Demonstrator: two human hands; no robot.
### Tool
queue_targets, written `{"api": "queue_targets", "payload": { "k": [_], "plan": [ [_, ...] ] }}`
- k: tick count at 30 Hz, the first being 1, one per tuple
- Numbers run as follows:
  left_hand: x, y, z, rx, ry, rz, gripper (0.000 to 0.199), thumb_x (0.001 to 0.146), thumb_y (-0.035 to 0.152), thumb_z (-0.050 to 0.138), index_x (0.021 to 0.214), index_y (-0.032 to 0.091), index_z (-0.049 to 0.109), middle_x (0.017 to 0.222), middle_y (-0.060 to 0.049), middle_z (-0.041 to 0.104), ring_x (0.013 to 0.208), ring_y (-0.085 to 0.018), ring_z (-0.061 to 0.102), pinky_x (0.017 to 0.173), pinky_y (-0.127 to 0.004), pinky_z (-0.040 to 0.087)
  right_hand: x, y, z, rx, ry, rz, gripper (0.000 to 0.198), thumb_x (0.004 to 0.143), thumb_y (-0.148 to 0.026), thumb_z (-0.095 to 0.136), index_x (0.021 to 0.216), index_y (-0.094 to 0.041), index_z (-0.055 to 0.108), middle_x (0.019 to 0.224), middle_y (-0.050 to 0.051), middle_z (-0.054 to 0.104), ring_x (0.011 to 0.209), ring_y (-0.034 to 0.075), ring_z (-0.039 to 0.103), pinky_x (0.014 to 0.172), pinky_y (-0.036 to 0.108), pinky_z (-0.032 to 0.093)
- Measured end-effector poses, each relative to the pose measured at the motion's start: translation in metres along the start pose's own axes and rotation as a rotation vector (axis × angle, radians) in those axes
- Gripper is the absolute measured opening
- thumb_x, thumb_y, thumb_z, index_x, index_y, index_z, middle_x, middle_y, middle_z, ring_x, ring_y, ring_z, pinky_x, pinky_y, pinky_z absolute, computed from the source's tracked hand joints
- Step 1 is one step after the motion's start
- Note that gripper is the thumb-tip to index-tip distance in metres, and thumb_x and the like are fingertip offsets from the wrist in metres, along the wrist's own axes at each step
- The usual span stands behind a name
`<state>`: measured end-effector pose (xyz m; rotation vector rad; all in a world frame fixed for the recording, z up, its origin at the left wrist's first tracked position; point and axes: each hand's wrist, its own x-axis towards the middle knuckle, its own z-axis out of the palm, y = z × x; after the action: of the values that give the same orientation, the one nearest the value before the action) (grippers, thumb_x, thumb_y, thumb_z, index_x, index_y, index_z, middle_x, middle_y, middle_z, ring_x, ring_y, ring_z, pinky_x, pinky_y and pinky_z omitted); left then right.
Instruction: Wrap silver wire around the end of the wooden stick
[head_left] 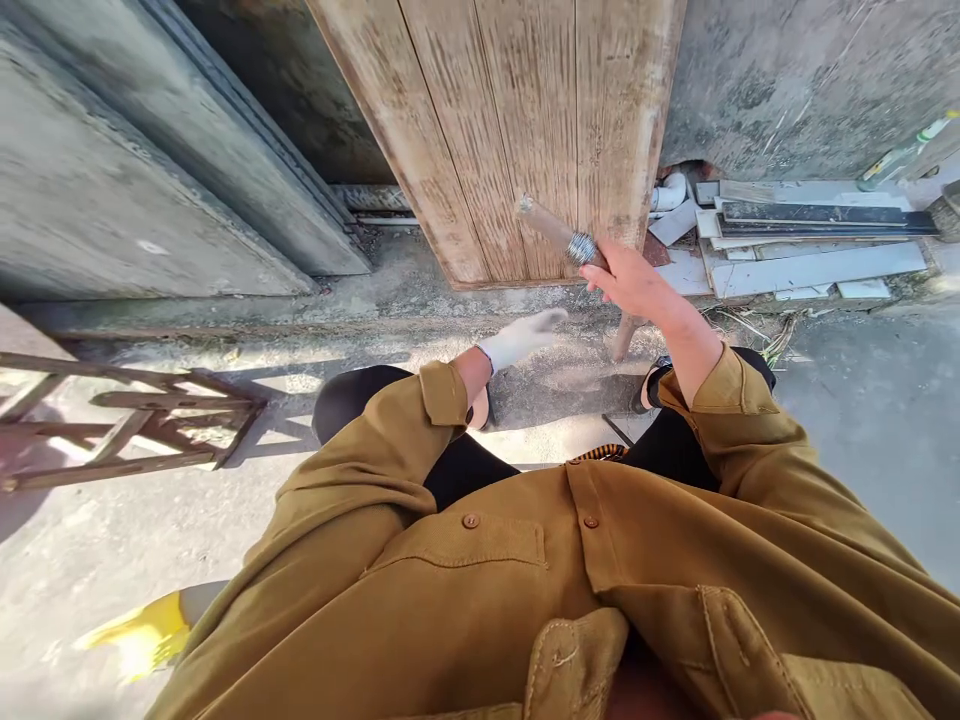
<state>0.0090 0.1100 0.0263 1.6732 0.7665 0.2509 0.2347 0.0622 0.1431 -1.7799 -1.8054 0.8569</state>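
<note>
My bare right hand [630,280] is closed around a stick-like tool [551,228] with a band of coiled wire beside my fingers. Its pale far end lies in front of the weathered wooden board [517,130], pointing up and to the left; motion blur hides its exact kind. My left hand [521,338], in a white glove, hovers above the ground between my knees. Its fingers are stretched out, slightly blurred, and nothing shows in them. Below my right wrist a brown wooden piece [624,337] slants down; I cannot tell whether it belongs to the tool.
The board leans on a low concrete ledge [360,310]. To the right lie stacked strips and tile pieces [817,270], a white pipe elbow [669,192] and a bottle [904,160]. At left are a wooden frame [127,425] and a yellow glove [154,630] behind my elbow.
</note>
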Motion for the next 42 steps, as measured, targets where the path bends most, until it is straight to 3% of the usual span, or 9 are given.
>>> {"api": "queue_targets", "payload": {
  "k": [4, 7, 10, 13, 21, 26, 30, 36, 42],
  "plan": [
    [0.027, 0.039, -0.010, -0.543, -0.018, 0.117, 0.046, 0.092, 0.041, 0.070, 0.131, 0.016, 0.070, 0.122, -0.016, 0.079, 0.101, -0.026, 0.079, 0.093, -0.043, 0.064, 0.016, -0.011, 0.004, 0.049, -0.045, -0.030, 0.024, 0.109, -0.045, 0.065, 0.110, -0.024, 0.056, 0.113, 0.013, 0.071, 0.113, 0.033, 0.070, 0.088, 0.041, 0.060],
    [0.031, 0.049, -0.014, -0.790, -0.034, 0.107, 0.043, 0.085, 0.052, 0.082, 0.106, 0.019, 0.067, 0.073, 0.000, 0.065, 0.046, -0.009, 0.046, 0.049, -0.027, 0.043, 0.028, -0.004, 0.001, 0.296, -0.040, -0.033, 0.028, 0.110, -0.053, 0.060, 0.114, -0.025, 0.054, 0.121, 0.011, 0.072, 0.107, 0.027, 0.072, 0.074, 0.035, 0.060],
    [0.033, 0.040, -0.025, -0.648, -0.007, 0.110, 0.040, 0.084, 0.049, 0.084, 0.102, 0.017, 0.070, 0.056, 0.008, 0.045, 0.041, -0.006, 0.024, 0.042, -0.023, 0.018, 0.036, 0.016, -0.002, 0.577, -0.055, -0.032, 0.043, 0.106, -0.069, 0.059, 0.115, -0.027, 0.053, 0.116, 0.009, 0.072, 0.093, 0.022, 0.070, 0.061, 0.030, 0.057],
    [0.033, 0.035, -0.038, -0.343, -0.021, 0.073, 0.019, 0.088, 0.032, 0.076, 0.094, 0.014, 0.074, 0.055, 0.005, 0.046, 0.047, -0.008, 0.035, 0.046, -0.021, 0.022, 0.039, 0.035, -0.004, 0.644, -0.051, 0.030, 0.045, 0.103, -0.071, 0.063, 0.105, -0.027, 0.052, 0.109, 0.008, 0.073, 0.075, 0.018, 0.062, 0.055, 0.028, 0.052],
    [0.024, 0.047, -0.042, -0.190, -0.153, -0.057, 0.016, 0.089, 0.030, 0.071, 0.093, 0.016, 0.078, 0.058, 0.003, 0.050, 0.048, -0.009, 0.038, 0.044, -0.022, 0.027, 0.045, 0.051, -0.008, -0.322, -0.039, 0.152, 0.016, 0.107, -0.034, 0.064, 0.108, -0.019, 0.068, 0.113, 0.015, 0.076, 0.102, 0.030, 0.068, 0.084, 0.037, 0.049],
    [0.024, 0.041, -0.044, -0.159, -0.223, -0.024, 0.018, 0.088, 0.033, 0.073, 0.085, 0.016, 0.078, 0.057, 0.002, 0.051, 0.047, -0.009, 0.039, 0.043, -0.022, 0.026, 0.039, 0.056, -0.003, -0.487, -0.627, 0.129, 0.009, 0.094, -0.026, 0.079, 0.089, -0.019, 0.075, 0.084, 0.006, 0.072, 0.079, 0.022, 0.063, 0.069, 0.031, 0.038],
    [0.027, 0.045, -0.045, -0.165, -0.215, 0.020, 0.015, 0.084, 0.029, 0.076, 0.080, 0.015, 0.077, 0.061, -0.001, 0.058, 0.050, -0.009, 0.044, 0.046, -0.023, 0.031, 0.023, 0.048, -0.012, -0.144, -0.985, -0.044, 0.006, 0.085, -0.023, 0.081, 0.086, -0.020, 0.077, 0.070, -0.004, 0.063, 0.067, 0.014, 0.054, 0.064, 0.027, 0.036],
    [0.033, 0.041, -0.032, -0.353, -0.130, 0.004, 0.019, 0.087, 0.034, 0.079, 0.085, 0.016, 0.076, 0.054, 0.003, 0.049, 0.046, -0.008, 0.037, 0.045, -0.022, 0.028, 0.012, 0.047, -0.041, 0.405, -0.179, -0.027, 0.020, 0.094, -0.038, 0.073, 0.089, -0.022, 0.062, 0.079, 0.001, 0.063, 0.066, 0.014, 0.053, 0.064, 0.027, 0.047],
    [0.027, 0.042, -0.033, -0.396, -0.367, 0.032, 0.049, 0.081, 0.061, 0.091, 0.087, 0.013, 0.079, 0.053, 0.003, 0.047, 0.044, -0.008, 0.037, 0.040, -0.023, 0.023, 0.023, 0.053, -0.029, -0.112, 0.116, 0.131, 0.022, 0.105, -0.040, 0.064, 0.112, -0.020, 0.071, 0.092, 0.010, 0.069, 0.091, 0.027, 0.064, 0.079, 0.035, 0.052]
  ]
}}
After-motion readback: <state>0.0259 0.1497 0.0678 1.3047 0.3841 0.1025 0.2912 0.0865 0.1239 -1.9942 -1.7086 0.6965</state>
